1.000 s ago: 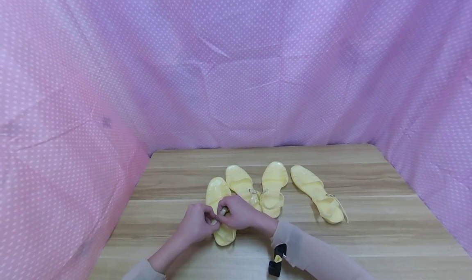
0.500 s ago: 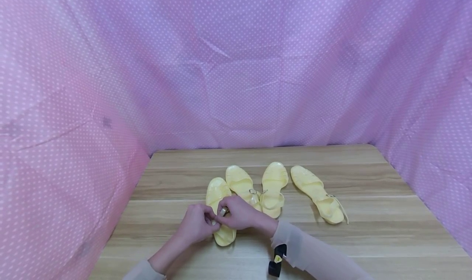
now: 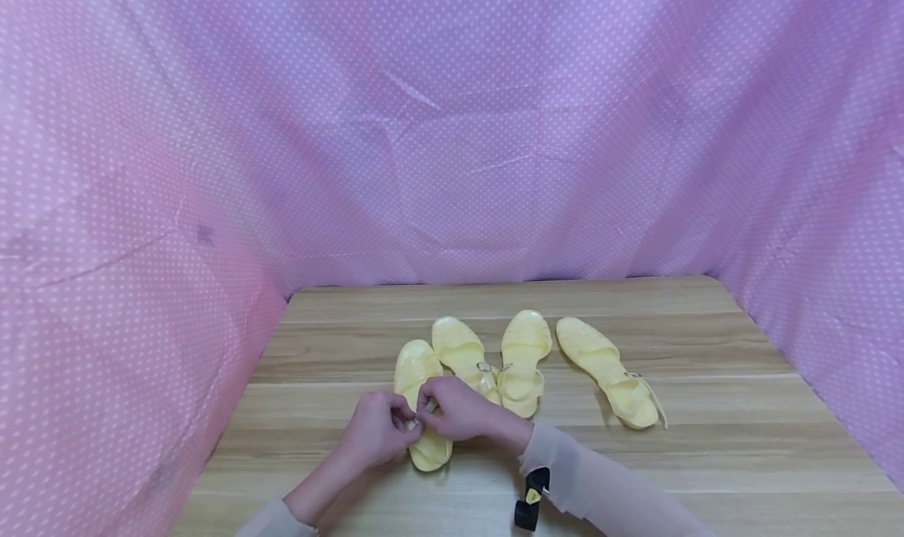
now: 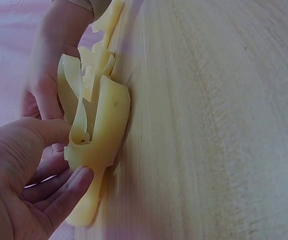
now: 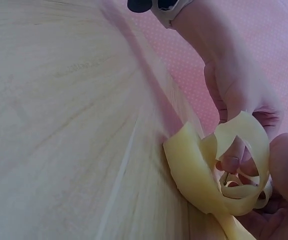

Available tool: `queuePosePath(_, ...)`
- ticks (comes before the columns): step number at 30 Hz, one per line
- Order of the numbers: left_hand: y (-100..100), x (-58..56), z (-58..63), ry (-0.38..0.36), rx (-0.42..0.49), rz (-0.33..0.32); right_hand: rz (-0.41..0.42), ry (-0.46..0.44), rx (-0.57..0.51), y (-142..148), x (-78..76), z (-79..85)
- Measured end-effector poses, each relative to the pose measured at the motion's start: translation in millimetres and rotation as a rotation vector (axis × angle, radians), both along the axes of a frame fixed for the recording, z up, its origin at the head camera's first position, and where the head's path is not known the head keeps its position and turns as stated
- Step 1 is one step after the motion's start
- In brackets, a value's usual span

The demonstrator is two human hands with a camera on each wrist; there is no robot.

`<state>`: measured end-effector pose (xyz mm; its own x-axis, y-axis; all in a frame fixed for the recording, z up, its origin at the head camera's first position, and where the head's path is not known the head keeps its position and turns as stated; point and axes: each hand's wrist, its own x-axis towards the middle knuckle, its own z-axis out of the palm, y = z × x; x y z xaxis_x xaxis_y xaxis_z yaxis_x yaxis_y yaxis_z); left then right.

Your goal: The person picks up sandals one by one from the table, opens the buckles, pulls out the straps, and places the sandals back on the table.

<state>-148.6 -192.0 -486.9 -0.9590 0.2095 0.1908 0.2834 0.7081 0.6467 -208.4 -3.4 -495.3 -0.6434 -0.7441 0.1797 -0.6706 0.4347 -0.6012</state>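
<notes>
In the head view, the leftmost pale yellow sandal (image 3: 418, 362) lies on the table with its toe pointing away. Over its heel part, my left hand (image 3: 377, 429) and right hand (image 3: 457, 408) meet, fingertips close together. Both pinch the sandal's ankle strap, which loops up above the heel in the left wrist view (image 4: 72, 100). My left thumb (image 4: 54, 131) presses at the strap's base there. From the right wrist, the strap (image 5: 251, 131) curls around a fingertip, with a small thin metal pin beside it. The fingers partly hide the buckle.
More yellow sandals lie to the right: one close by (image 3: 455, 341), one beside it (image 3: 526, 341), and another further right (image 3: 589, 348). The wooden table (image 3: 720, 474) is backed by a pink dotted cloth (image 3: 466, 168). A black strap (image 3: 531, 498) hangs from the right sleeve.
The right fingers have shifted slightly, and the pale strap piece seen between them earlier shows less now. Both hands stay over the same sandal; the other sandals have not moved.
</notes>
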Motion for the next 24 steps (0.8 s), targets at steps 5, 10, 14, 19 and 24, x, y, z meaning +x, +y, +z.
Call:
queuePosePath(5, -0.4, -1.0, -0.1, -0.032, -0.001, 0.008, -0.009, 0.004, -0.015, -1.3, -0.4, -0.9)
queuePosePath(10, -0.4, -1.0, -0.9, -0.029, 0.025, 0.002, -0.012, -0.009, 0.003, -0.3, 0.0, -0.3)
queuePosePath(14, -0.5, -0.8, -0.2, -0.004, 0.027, -0.001, -0.006, -0.03, 0.029, 1.0, -0.5, 2.4)
queuePosePath(19, -1.0, 0.1, 1.7, 0.005, -0.001, 0.016, -0.004, -0.061, 0.022, 0.1, -0.1, 5.6)
queuePosePath(24, -1.0, 1.0, 2.7, 0.005, -0.021, 0.022, -0.008, -0.055, 0.017, -1.4, -1.0, 3.0)
